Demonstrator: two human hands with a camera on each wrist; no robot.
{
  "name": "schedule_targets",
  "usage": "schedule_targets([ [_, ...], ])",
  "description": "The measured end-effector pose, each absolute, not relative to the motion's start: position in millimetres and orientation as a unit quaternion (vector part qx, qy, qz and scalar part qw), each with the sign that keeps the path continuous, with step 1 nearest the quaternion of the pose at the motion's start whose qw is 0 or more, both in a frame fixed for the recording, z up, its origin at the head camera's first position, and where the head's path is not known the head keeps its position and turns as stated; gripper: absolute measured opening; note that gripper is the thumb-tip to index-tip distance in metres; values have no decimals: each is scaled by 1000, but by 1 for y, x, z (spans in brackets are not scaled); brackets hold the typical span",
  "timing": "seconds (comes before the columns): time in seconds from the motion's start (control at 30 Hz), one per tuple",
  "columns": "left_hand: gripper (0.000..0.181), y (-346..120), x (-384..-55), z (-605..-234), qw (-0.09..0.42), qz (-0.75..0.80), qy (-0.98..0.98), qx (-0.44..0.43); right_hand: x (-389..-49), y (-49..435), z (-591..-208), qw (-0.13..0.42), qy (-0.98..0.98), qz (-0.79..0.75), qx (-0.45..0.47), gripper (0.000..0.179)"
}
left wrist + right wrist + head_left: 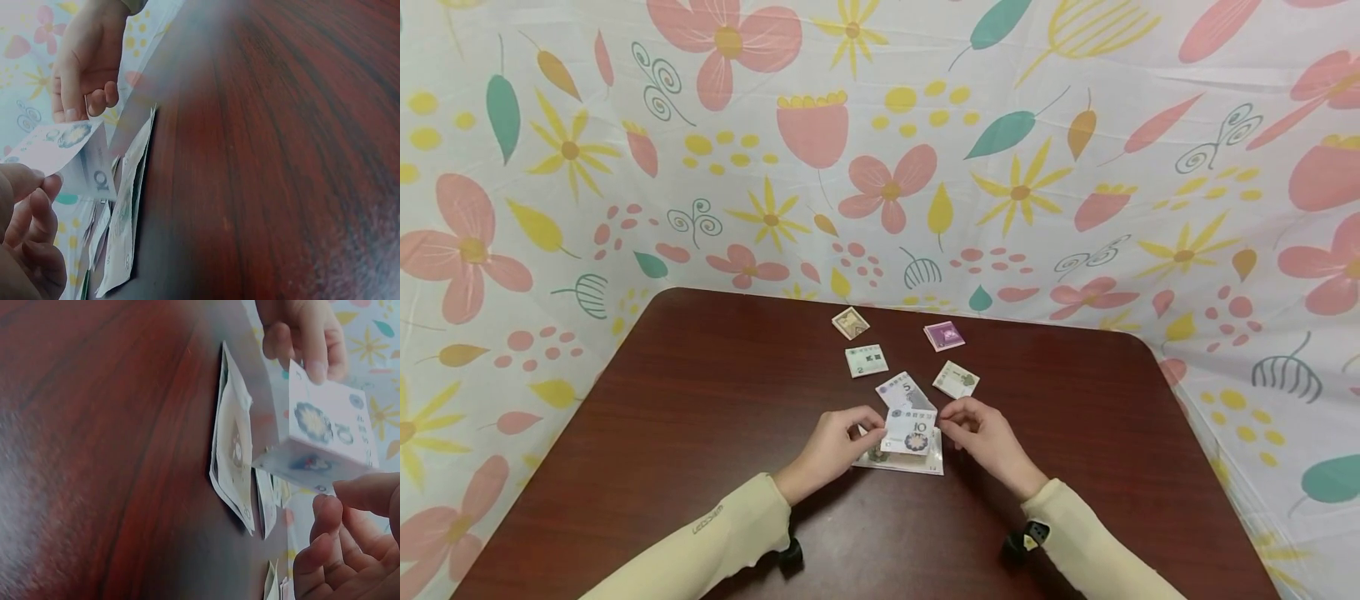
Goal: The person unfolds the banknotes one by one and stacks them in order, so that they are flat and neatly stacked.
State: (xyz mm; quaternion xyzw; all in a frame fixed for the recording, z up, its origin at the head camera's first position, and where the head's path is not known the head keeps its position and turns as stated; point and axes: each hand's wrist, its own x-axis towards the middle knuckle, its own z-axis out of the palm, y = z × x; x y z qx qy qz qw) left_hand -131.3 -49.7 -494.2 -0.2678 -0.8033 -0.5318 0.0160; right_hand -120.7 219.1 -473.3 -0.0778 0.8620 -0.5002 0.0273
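Observation:
A folded banknote (910,431) marked 10 is held up between both hands. My left hand (838,442) pinches its left edge between thumb and forefinger. At the opposite edge, the right hand (988,437) has its thumb and forefinger on a corner. In the right wrist view the folded note (331,425) hangs with its two halves spread apart. Beneath it, larger folded banknotes (934,465) lie on the table, partly hidden. A folded note marked 5 (898,389) lies just beyond, its near part covered by the held note.
Farther back lie a folded note marked 2 (867,361), a note marked 1 (956,379), a purple folded note (944,336) and a brownish one (850,323). The dark wooden table (715,400) meets a flower-patterned cloth (880,125) at its back edge.

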Motion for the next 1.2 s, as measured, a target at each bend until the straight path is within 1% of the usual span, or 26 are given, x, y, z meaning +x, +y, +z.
schedule_targets([
  [0.17,4,-52,-131,-495,-4,-542,-791,-284,-126,221,-475,13,857,-508,-88,13],
  [0.33,4,-53,-130,-493,-35,-544,-784,-297,-130,221,-477,1,855,-506,-111,23],
  [0.5,4,-54,-130,-494,-43,-546,-779,-307,-133,220,-478,1,860,-497,-117,31],
  [0.6,4,-54,-129,-493,-42,-554,-773,-307,-134,221,-479,3,866,-487,-115,28],
  [0.8,7,-57,-128,-492,-41,-570,-767,-291,-132,224,-475,8,873,-478,-97,16],
  [0.93,7,-60,-129,-493,-29,-570,-774,-276,-132,227,-473,15,866,-493,-81,11],
  [1.2,6,-67,-132,-494,2,-559,-794,-237,-131,231,-469,32,850,-522,-63,14],
])
